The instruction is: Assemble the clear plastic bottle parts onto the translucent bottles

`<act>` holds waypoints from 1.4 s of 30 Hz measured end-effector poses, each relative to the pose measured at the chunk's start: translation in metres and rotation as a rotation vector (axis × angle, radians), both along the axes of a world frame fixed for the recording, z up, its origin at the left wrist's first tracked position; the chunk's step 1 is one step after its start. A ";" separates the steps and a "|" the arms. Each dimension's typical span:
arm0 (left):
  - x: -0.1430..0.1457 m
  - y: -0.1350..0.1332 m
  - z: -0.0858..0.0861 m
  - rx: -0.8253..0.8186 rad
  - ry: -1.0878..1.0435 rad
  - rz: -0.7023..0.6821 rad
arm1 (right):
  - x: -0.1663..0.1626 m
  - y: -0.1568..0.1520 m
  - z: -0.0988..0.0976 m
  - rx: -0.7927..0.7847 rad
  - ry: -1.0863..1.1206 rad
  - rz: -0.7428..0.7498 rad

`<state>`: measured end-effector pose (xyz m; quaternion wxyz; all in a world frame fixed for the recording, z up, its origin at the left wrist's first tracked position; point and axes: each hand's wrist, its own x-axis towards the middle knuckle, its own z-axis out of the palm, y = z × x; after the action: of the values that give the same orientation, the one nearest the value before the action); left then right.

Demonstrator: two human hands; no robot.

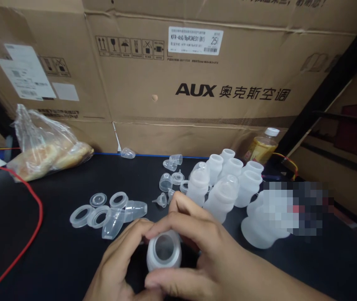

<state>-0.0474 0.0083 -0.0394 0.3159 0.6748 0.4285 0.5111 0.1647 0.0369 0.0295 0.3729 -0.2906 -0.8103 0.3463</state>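
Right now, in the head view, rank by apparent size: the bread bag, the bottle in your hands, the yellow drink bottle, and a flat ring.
1. bread bag
2. bottle in both hands, though nearness to the camera enlarges it
3. yellow drink bottle, farther off and partly hidden, so unsure against the held bottle
4. flat ring

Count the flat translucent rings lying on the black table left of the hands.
4 rings: one leftmost, one beside it, one behind, one behind-right. Others may hide among the small parts farther right.
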 end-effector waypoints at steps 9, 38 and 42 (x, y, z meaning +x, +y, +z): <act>0.003 -0.001 0.010 0.150 0.107 0.120 | -0.024 -0.001 -0.019 -0.113 0.193 -0.151; -0.007 0.004 0.001 0.148 0.140 -0.016 | -0.035 -0.005 -0.018 -0.237 0.182 -0.267; 0.003 0.000 0.004 0.112 0.104 0.054 | -0.029 -0.001 -0.019 -0.115 0.241 -0.228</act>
<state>-0.0449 0.0081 -0.0349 0.2409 0.7052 0.4334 0.5067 0.1352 0.0358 0.0105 0.4873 -0.3579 -0.7002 0.3798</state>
